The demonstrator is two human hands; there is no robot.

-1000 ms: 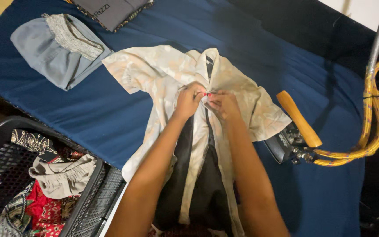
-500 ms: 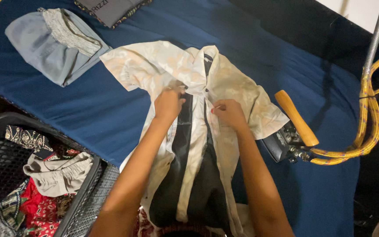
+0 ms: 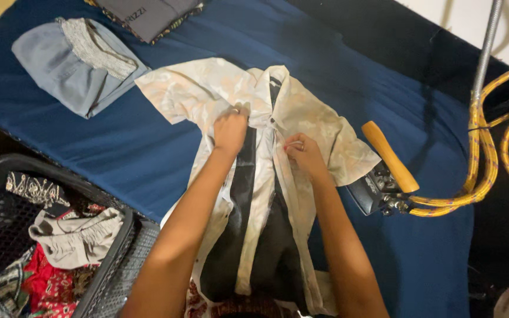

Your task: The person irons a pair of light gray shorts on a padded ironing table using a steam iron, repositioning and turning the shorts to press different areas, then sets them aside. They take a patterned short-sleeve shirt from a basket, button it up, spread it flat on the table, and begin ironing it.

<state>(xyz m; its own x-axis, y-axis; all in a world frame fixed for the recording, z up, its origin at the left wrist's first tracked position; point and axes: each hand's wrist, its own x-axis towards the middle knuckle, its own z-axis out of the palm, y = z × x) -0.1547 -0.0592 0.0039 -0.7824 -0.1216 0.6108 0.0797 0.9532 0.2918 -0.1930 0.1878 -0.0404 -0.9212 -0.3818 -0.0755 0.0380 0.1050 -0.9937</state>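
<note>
Black basket (image 3: 119,247) at left holds unsorted clothes; grey folded pile (image 3: 66,70) lies done. Cream shirt (image 3: 319,118) spread on blue board (image 3: 119,153), unfolded. Left hand (image 3: 231,129) and right hand (image 3: 304,154) both pinch its front edges. Iron (image 3: 384,176) idle at right.

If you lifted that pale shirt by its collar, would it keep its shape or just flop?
Probably flop: the pale shirt already lies in soft wrinkles on the blue cloth, and its front panels bend where the left hand and right hand pinch them. It looks thin, so likely light. The sheen hints it may slide easily.
</note>
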